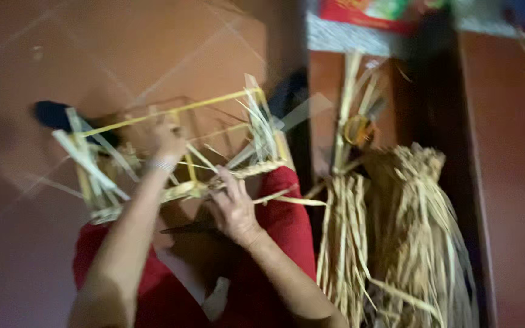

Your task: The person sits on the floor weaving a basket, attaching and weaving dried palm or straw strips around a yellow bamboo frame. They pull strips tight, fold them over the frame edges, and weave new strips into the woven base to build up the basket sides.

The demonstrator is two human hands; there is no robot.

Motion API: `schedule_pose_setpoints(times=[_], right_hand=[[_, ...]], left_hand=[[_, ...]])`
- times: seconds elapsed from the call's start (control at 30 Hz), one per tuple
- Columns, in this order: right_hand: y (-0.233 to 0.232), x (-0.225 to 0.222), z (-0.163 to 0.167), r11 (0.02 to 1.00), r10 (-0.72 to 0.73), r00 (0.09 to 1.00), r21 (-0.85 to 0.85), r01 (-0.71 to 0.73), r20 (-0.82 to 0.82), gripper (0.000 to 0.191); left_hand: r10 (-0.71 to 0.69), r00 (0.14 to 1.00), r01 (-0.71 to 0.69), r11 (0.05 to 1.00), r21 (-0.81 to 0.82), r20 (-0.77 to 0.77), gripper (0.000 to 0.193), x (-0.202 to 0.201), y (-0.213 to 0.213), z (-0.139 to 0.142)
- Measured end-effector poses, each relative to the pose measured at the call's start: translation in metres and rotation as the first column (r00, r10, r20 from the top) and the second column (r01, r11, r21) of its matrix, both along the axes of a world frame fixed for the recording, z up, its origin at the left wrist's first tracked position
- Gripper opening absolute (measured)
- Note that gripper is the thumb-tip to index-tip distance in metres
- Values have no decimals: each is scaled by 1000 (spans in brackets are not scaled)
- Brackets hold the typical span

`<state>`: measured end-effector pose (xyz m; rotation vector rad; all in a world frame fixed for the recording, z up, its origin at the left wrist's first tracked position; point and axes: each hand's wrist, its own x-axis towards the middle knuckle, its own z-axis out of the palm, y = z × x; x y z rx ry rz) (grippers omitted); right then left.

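Straw frame (177, 152) between both hands

From my remote seat I saw a pale yellow straw frame (177, 152) over a reddish-brown tiled floor (123, 48) crossed by faint lighter lines. The garment (287, 225) was deep red. The straw bundle (396, 237) at the floor's right edge looked tan and dry gold. Something black (53, 113) lay behind the frame, perhaps a shoe; the blur hid it. A red box (366, 13) showed green patches.
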<state>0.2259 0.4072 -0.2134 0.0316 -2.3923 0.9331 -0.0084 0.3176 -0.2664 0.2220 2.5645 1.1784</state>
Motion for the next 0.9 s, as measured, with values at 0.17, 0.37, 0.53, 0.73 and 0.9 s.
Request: schedule_pose_setpoints(times=[0.17, 0.37, 0.53, 0.73, 0.9], right_hand=[[23, 73, 10, 993, -101, 995, -61, 101, 1, 32], [101, 178, -49, 847, -525, 843, -27, 531, 118, 12], [145, 208, -95, 632, -751, 645, 439, 639, 143, 25], [141, 211, -107, 507, -820, 563, 593, 626, 107, 36], [171, 234, -109, 550, -819, 563, 429, 716, 112, 14]], left_hand=[[-221, 831, 306, 948, 87, -511, 28, 99, -59, 45], [-344, 628, 234, 939, -252, -698, 18, 171, -94, 50], [-303, 712, 231, 953, -195, -634, 33, 173, -92, 31], [-305, 760, 226, 952, -207, -573, 37, 171, -94, 23], [-318, 766, 265, 948, -177, -558, 38, 166, -98, 23]])
